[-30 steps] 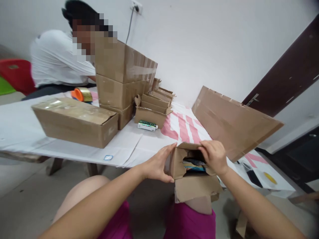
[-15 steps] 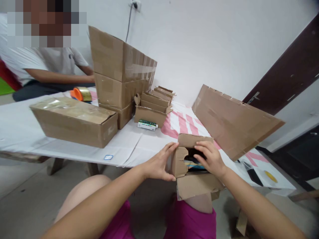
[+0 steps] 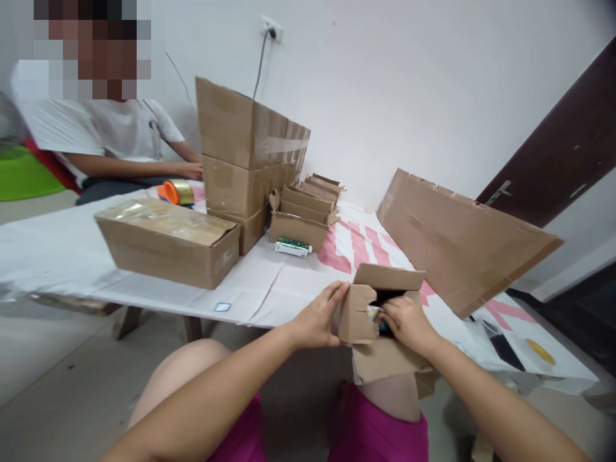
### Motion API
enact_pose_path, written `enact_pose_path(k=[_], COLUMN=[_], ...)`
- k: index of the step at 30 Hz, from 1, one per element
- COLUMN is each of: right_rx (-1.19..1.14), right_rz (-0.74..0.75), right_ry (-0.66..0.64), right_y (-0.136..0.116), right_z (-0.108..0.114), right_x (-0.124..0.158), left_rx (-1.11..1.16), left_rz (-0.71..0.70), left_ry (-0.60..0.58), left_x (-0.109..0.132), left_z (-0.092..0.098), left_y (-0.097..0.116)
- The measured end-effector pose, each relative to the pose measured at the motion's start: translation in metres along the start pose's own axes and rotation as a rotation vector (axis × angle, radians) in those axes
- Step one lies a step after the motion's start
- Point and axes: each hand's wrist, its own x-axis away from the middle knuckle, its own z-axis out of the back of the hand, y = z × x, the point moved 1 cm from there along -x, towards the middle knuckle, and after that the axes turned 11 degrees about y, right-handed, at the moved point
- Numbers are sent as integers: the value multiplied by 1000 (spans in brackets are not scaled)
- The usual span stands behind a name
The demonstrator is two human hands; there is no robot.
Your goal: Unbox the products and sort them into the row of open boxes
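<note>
A small brown cardboard box [image 3: 385, 359] rests on my knee with its flaps standing open. My left hand [image 3: 320, 317] grips its left side flap, fingers wrapped over the edge. My right hand [image 3: 407, 321] is curled into the box opening, fingertips on a colourful item [image 3: 374, 314] inside, which is mostly hidden. The rear flap [image 3: 389, 277] stands up behind my hands.
On the white-covered table [image 3: 250, 282] sit a low taped carton [image 3: 168, 240], a tall stack of cartons [image 3: 248, 160], a row of small folded boxes [image 3: 301, 215] and a green packet [image 3: 293, 246]. A flat cardboard sheet [image 3: 462, 231] leans at right. A person in a white shirt [image 3: 110, 138] sits behind, near a tape roll [image 3: 177, 191].
My right hand has moved from the box's top edge down into its opening. The left flap has folded further inward. The view shifted slightly and the person behind sat up.
</note>
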Motion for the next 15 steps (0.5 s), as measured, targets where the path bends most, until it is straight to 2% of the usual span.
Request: enact_pose_path(k=[6, 9, 12, 15], right_rx=[-15, 15, -23, -88], right_rz=[-192, -349, -418, -408], right_ry=[524, 698, 748, 662], right_y=[15, 25, 32, 35], right_z=[44, 63, 67, 51], right_x=[3, 5, 9, 15], left_rx=[45, 30, -2, -102], left_rz=[92, 163, 301, 421], left_ry=[54, 125, 242, 361], left_x=[-13, -19, -21, -16], left_z=[35, 60, 90, 116], left_y=[-10, -25, -46, -67])
